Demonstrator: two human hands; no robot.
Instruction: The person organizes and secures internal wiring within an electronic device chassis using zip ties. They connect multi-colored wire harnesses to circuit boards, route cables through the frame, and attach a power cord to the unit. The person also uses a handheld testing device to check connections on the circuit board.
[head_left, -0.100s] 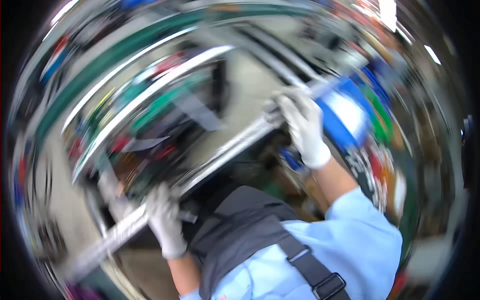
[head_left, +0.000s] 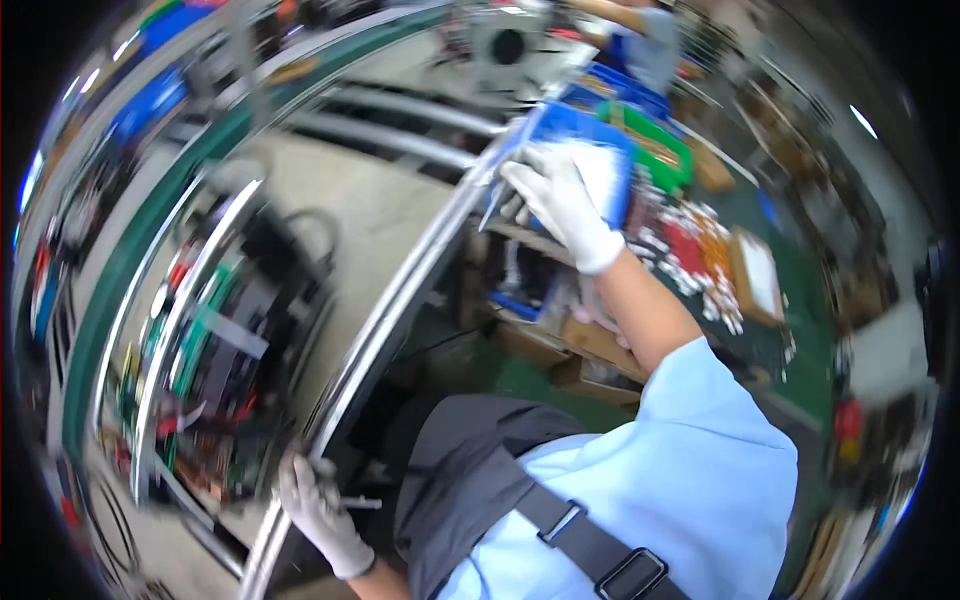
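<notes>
View: a single head-worn fisheye picture is given; no second view is offered for overlap.
Position: the scene is looked down on from above the person's own chest, whose light blue shirt (head_left: 690, 470) fills the lower right.
Direction: the lens is faced downward and forward, along a long metal rail (head_left: 400, 300) that is bent into a curve by the lens.
Nearness: the gloved left hand (head_left: 318, 508) is seen close, near the lower edge; the gloved right hand (head_left: 562, 200) is seen farther off, up the rail at arm's length.
Edges: beyond both hands the surroundings are squeezed, blurred and rimmed in black.
</notes>
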